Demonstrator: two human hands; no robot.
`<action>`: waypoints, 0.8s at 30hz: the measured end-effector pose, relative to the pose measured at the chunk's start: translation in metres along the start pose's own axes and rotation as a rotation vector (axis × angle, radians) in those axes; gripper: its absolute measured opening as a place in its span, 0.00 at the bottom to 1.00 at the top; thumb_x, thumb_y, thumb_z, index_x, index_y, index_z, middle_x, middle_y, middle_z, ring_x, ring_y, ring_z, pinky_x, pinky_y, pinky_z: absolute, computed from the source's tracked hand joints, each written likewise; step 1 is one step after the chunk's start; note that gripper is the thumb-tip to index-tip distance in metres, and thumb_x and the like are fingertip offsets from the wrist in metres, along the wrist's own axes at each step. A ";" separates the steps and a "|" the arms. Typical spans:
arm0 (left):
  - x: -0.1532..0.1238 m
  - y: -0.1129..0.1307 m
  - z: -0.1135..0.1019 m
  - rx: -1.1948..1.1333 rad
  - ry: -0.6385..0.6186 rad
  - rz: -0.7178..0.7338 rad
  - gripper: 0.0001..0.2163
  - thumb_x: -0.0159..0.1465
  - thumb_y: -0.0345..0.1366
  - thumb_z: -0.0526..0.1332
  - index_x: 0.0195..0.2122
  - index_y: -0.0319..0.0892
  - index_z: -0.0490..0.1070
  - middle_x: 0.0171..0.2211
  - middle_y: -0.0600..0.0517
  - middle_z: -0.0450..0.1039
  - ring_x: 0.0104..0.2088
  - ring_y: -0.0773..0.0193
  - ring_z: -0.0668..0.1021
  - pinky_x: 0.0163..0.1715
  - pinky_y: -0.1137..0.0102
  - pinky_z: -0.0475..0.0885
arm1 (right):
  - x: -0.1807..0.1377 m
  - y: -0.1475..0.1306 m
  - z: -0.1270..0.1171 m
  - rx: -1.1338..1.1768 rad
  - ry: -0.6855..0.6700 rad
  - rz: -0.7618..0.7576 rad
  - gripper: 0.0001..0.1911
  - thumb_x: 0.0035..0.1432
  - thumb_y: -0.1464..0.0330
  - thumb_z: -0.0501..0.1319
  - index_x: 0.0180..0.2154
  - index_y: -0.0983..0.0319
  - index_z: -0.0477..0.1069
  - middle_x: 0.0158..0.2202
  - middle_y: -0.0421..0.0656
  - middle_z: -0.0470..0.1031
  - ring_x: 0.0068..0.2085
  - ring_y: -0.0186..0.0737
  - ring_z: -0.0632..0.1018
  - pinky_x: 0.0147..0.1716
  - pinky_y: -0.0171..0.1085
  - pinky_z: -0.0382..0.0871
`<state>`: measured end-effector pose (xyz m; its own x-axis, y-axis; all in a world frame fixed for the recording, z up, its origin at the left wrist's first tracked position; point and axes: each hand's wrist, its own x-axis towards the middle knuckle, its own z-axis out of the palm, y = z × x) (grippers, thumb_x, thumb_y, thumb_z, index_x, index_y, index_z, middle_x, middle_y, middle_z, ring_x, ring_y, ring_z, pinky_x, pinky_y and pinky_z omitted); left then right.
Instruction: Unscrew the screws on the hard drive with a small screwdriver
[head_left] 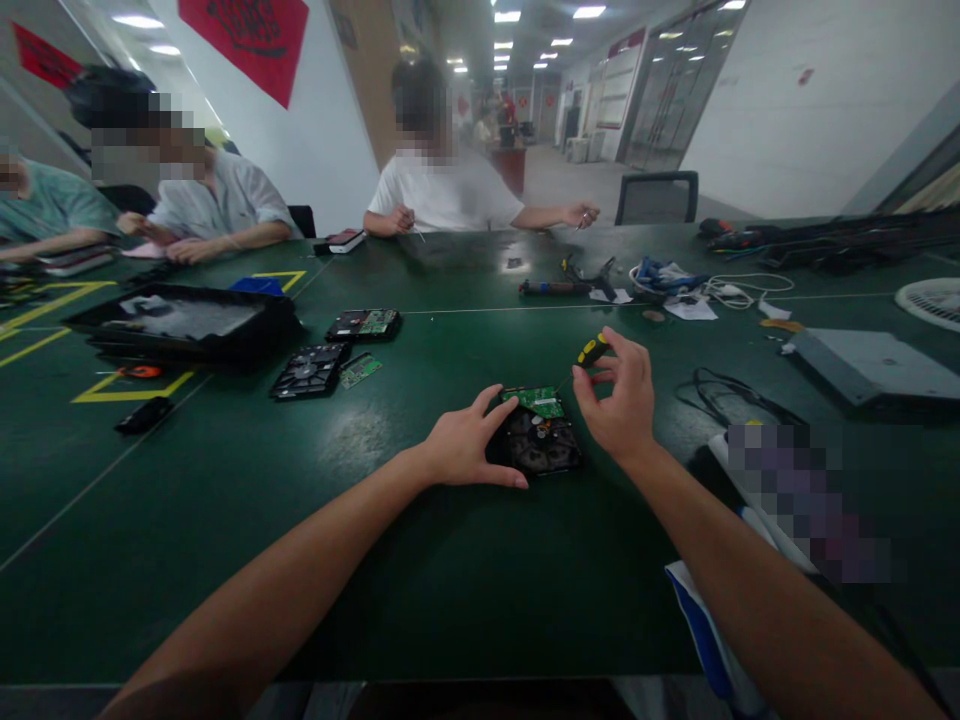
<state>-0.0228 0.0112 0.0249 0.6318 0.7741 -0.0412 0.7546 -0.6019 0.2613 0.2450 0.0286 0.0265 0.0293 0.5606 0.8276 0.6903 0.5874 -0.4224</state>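
Note:
A black hard drive [541, 443] with a green circuit board [538, 401] on top lies on the dark green table [420, 560] in front of me. My left hand [469, 445] rests against the drive's left side, fingers curved around its edge. My right hand [621, 395] is closed on a yellow-and-black screwdriver [592, 351], whose thin tip points down-left toward the circuit board's right corner.
Two more hard drives [310, 370] [364, 324] and a loose green board [361, 371] lie to the left, beside a black tray [180, 322]. Cables and tools [660, 280] sit further back, a grey case [874, 365] at right. Other people sit along the far and left edges.

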 end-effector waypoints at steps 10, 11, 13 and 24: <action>0.000 -0.001 0.002 0.004 0.014 0.004 0.60 0.53 0.80 0.58 0.78 0.49 0.43 0.78 0.39 0.37 0.68 0.30 0.67 0.61 0.46 0.71 | -0.002 0.002 0.002 0.035 -0.009 -0.013 0.36 0.66 0.71 0.62 0.71 0.52 0.56 0.62 0.52 0.66 0.44 0.44 0.82 0.37 0.44 0.86; 0.000 -0.001 0.002 0.004 0.014 0.006 0.60 0.53 0.79 0.58 0.78 0.48 0.43 0.78 0.39 0.37 0.68 0.31 0.67 0.61 0.46 0.71 | -0.002 0.003 0.002 0.039 -0.008 -0.006 0.36 0.66 0.71 0.63 0.71 0.52 0.56 0.62 0.52 0.66 0.43 0.43 0.82 0.35 0.44 0.86; 0.000 -0.001 0.002 0.004 0.012 0.013 0.60 0.54 0.79 0.58 0.78 0.48 0.42 0.78 0.38 0.37 0.69 0.31 0.66 0.61 0.45 0.71 | -0.002 0.002 0.001 0.036 -0.008 0.002 0.36 0.65 0.70 0.65 0.70 0.52 0.58 0.61 0.51 0.66 0.42 0.42 0.82 0.34 0.43 0.86; 0.001 -0.002 0.002 0.008 0.005 0.006 0.61 0.53 0.80 0.58 0.78 0.48 0.42 0.78 0.37 0.38 0.69 0.31 0.66 0.61 0.45 0.71 | -0.002 0.000 0.000 0.022 -0.016 -0.003 0.36 0.65 0.70 0.65 0.70 0.50 0.58 0.60 0.50 0.66 0.41 0.41 0.81 0.33 0.43 0.86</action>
<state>-0.0233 0.0126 0.0221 0.6352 0.7716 -0.0345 0.7523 -0.6079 0.2540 0.2444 0.0275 0.0251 0.0155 0.5684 0.8226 0.6746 0.6013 -0.4281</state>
